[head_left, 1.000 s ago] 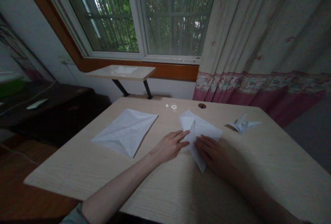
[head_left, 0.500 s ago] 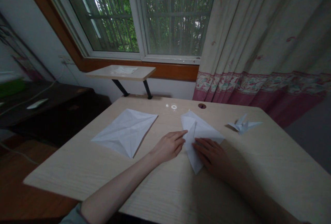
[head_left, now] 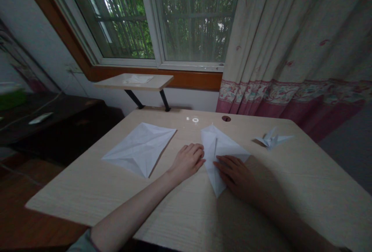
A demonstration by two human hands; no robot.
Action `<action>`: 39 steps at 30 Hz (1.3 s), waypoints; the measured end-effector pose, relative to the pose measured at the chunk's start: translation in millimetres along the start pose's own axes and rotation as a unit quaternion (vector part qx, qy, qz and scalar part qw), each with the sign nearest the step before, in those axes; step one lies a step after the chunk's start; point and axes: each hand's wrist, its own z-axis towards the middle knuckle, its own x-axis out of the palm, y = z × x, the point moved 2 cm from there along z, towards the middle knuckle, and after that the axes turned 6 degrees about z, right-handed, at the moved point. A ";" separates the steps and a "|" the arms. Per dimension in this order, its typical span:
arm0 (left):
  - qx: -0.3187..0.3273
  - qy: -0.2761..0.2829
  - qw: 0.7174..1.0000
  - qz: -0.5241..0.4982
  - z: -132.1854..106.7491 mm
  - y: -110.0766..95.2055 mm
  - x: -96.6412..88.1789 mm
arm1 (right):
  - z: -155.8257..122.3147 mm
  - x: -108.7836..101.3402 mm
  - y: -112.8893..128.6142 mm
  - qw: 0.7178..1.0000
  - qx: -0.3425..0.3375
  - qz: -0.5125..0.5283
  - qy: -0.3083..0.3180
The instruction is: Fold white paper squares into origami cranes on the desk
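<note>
A partly folded sheet of white paper (head_left: pixel 208 149) lies on the table in front of me, a narrow flap along its middle. At its left edge is my left hand (head_left: pixel 188 159), with the fingers curled and the fingertips and thumb closed at the paper's rim. My right hand (head_left: pixel 236 172) rests flat on the paper's lower right part, fingers stretched out, covering some of it. To the left lies a creased, unfolded white paper sheet (head_left: pixel 141 147). A folded paper crane (head_left: pixel 271 139) stands on the right side of the table.
The light wooden table (head_left: pixel 174 209) carries a small raised shelf (head_left: pixel 154 83) at the back left, with white paper (head_left: pixel 138 79) on it. A round cable hole (head_left: pixel 226 118) is near the back edge. A dark side table (head_left: pixel 72 104) stands left; a curtain (head_left: pixel 276 50) hangs right.
My left hand has drawn slightly left and its fingers have curled in from a stretched position. The narrow flap lies further left. My right hand stays flat on the paper.
</note>
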 end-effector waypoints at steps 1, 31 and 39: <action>0.000 0.000 1.000 0.001 0.0 -0.1 0.0 | 0.0 0.1 -0.1 1.000 0.000 -0.001 0.000; 0.005 0.003 0.999 -0.048 1.3 -1.0 -2.9 | 2.3 -2.3 -3.8 0.999 -0.008 0.031 -0.005; 0.023 0.010 0.997 -0.073 -0.4 -2.0 -3.7 | 0.8 0.9 -6.1 1.000 -0.009 0.026 -0.006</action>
